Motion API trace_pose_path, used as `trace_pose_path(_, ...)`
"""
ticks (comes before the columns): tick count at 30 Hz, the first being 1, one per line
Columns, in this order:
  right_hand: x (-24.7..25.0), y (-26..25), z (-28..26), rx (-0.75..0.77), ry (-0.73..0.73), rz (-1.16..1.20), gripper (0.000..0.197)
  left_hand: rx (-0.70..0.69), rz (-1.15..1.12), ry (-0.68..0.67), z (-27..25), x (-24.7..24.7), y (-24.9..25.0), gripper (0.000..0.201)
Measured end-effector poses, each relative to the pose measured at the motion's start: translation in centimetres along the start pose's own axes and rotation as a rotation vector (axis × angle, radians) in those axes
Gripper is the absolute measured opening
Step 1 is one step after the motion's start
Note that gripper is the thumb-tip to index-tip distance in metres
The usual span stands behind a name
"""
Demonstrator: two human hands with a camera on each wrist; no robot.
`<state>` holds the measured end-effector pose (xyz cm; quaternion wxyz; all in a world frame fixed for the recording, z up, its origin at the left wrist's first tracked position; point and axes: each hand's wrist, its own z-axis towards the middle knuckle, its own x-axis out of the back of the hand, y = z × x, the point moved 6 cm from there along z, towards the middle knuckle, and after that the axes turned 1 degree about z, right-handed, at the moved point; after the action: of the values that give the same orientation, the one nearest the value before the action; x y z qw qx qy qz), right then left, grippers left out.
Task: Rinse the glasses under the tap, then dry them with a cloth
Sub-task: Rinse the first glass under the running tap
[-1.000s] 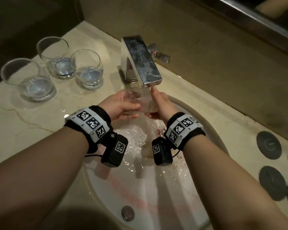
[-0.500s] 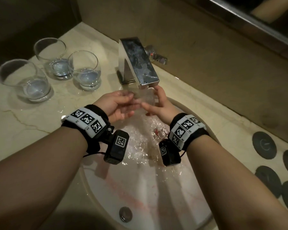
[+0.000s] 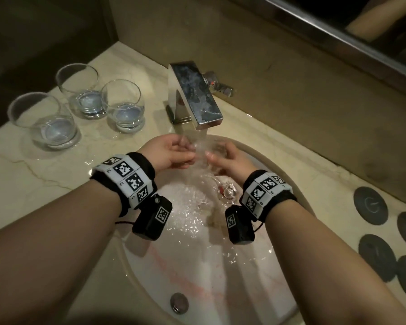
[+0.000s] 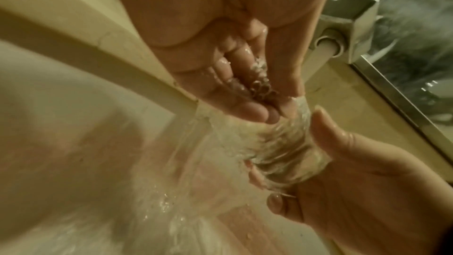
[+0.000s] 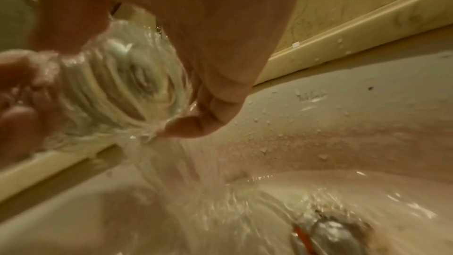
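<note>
Clear glass is what both hands hold under the tap [image 3: 195, 97], so the running water can wash it. From the head view, the glass [image 3: 205, 150] sits right in the stream, above the sink [image 3: 288, 181]. The left hand [image 3: 168, 152] curls around one side and the right hand [image 3: 230, 160] cups the other. Three more glasses [image 3: 123, 106] stand on the desk near its far left corner, each with a little water in it. I think they wait there, close by, for their turn or for drying. No cloth shows.

From the left wrist view, the left hand's fingers [image 4: 245, 108] are bent and touch the rim end of the glass [image 4: 282, 146]. The right hand [image 4: 355, 181] wraps the thick bottom end, thumb on top. The glass lies tipped on its side, likely so water runs through and out.

From the right wrist view, the right hand's fingers [image 5: 196, 127] curl under the wet glass [image 5: 122, 84]. Water pours down toward the drain [image 5: 331, 234].
</note>
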<state>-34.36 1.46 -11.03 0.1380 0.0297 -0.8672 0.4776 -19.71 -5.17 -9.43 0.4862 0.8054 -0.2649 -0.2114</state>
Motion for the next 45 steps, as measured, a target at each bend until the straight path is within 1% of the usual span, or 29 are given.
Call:
trace_pose_path(2,0.2,0.3,-0.5,-0.019,-0.065,-0.139,0.083,-0.081,0.180,-0.035,-0.2,-0.8,1.0,0.017)
trace_pose_path(3,0.2,0.2,-0.7,-0.013,-0.071,-0.220,0.088,-0.124,0.328,-0.058,-0.3,-1.2,1.4,0.016)
trace_pose_path(5,-0.1,0.0,-0.8,0.030,-0.061,-0.279,0.086,-0.200,0.638,-0.099,-0.4,-2.1,2.2,0.012)
trace_pose_path(7,-0.5,0.0,-0.5,0.061,-0.028,-0.254,0.087,-0.258,0.828,-0.101,-0.5,-2.8,2.8,0.009)
trace_pose_path(9,-0.8,0.1,-0.2,0.068,0.028,-0.230,0.087,-0.301,0.886,-0.040,-0.6,-2.6,3.2,0.019)
trace_pose_path(12,-0.7,0.2,-0.1,0.066,0.084,-0.174,0.080,-0.358,0.915,0.175,-0.5,-0.7,3.6,0.053)
trace_pose_path(14,-0.8,0.3,-0.3,0.066,0.094,-0.129,0.085,-0.329,0.862,0.291,-0.5,0.8,3.2,0.068)
trace_pose_path(15,-0.9,0.4,-0.3,0.072,0.096,-0.108,0.088,-0.293,0.817,0.315,-0.6,1.3,2.9,0.072)
trace_pose_path(17,-1.2,0.5,-0.3,0.090,0.092,-0.062,0.086,-0.230,0.745,0.304,-0.7,1.8,1.9,0.076)
trace_pose_path(19,-1.4,0.4,-0.2,0.112,0.081,-0.057,0.081,-0.197,0.713,0.283,-0.8,1.9,1.1,0.080)
trace_pose_path(22,-1.5,0.1,0.0,0.145,0.069,-0.087,0.077,-0.177,0.679,0.262,-0.9,1.9,0.5,0.086)
trace_pose_path(25,-1.6,-0.1,0.1,0.169,0.068,-0.099,0.078,-0.180,0.658,0.231,-0.8,1.5,0.4,0.088)
trace_pose_path(33,-1.1,0.0,0.1,0.194,0.048,-0.104,0.078,-0.183,0.634,0.210,-0.5,0.8,0.7,0.078)
trace_pose_path(38,-0.6,-0.3,-0.3,0.190,0.087,-0.172,0.080,-0.156,0.681,0.225,-0.7,0.8,0.6,0.070)
trace_pose_path(40,0.0,-0.9,-0.6,0.209,0.117,-0.219,0.083,-0.172,0.703,0.205,-0.9,0.6,0.4,0.055)
trace_pose_path(41,0.2,-1.3,-0.7,0.220,0.123,-0.224,0.087,-0.175,0.696,0.180,-0.9,0.4,0.2,0.043)
trace_pose_path(42,0.4,-1.8,-0.8,0.231,0.123,-0.224,0.090,-0.156,0.614,0.159,-0.9,0.2,-0.3,0.028)
trace_pose_path(43,0.4,-2.1,-0.9,0.237,0.123,-0.222,0.090,-0.123,0.438,0.145,-0.8,0.1,-0.9,0.018)
trace_pose_path(45,0.5,-2.8,-1.1,0.245,0.153,-0.217,0.085,-0.008,-0.030,0.162,-0.6,-0.1,-2.7,0.025)
